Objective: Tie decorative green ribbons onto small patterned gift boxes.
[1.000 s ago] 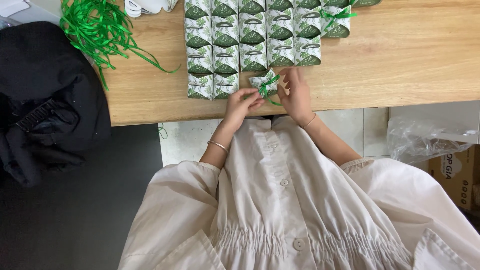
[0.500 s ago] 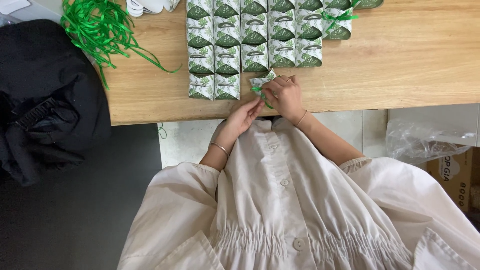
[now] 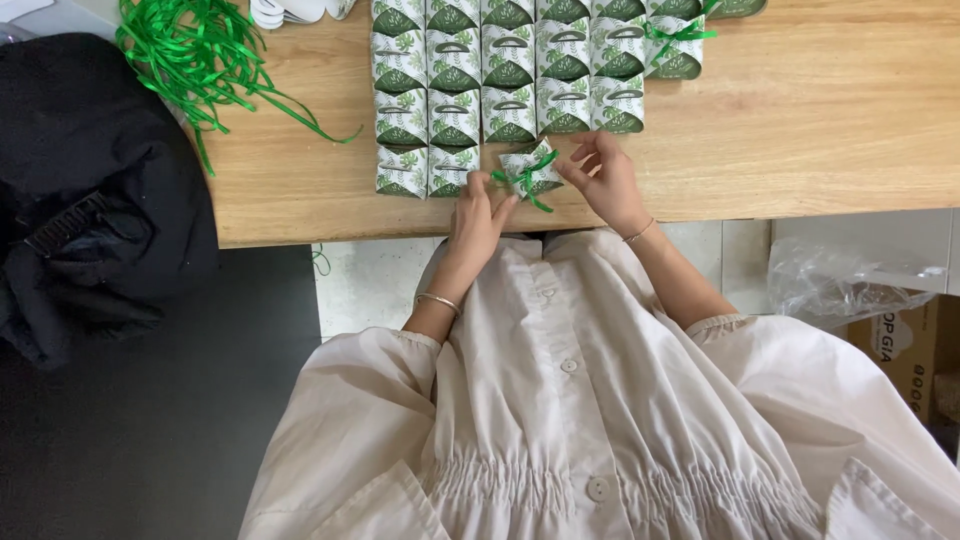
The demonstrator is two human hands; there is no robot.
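Observation:
A small green-and-white leaf-print gift box (image 3: 530, 166) sits tilted near the front edge of the wooden table (image 3: 800, 130). A green ribbon (image 3: 522, 181) is tied around it in a bow. My left hand (image 3: 478, 215) pinches the ribbon's left end. My right hand (image 3: 603, 176) holds the box and ribbon at the right side. Both wrists wear thin bangles.
Rows of matching gift boxes (image 3: 505, 70) fill the table behind; one at the right (image 3: 675, 45) carries a green bow. A heap of loose green ribbon (image 3: 195, 55) lies at the back left. A black bag (image 3: 95, 200) rests left; a plastic bag (image 3: 850, 280) and cardboard box (image 3: 915, 350) sit right.
My right hand moved off the top of the box to its right side, uncovering the bow. My left hand rose from below the table edge to the ribbon's left end.

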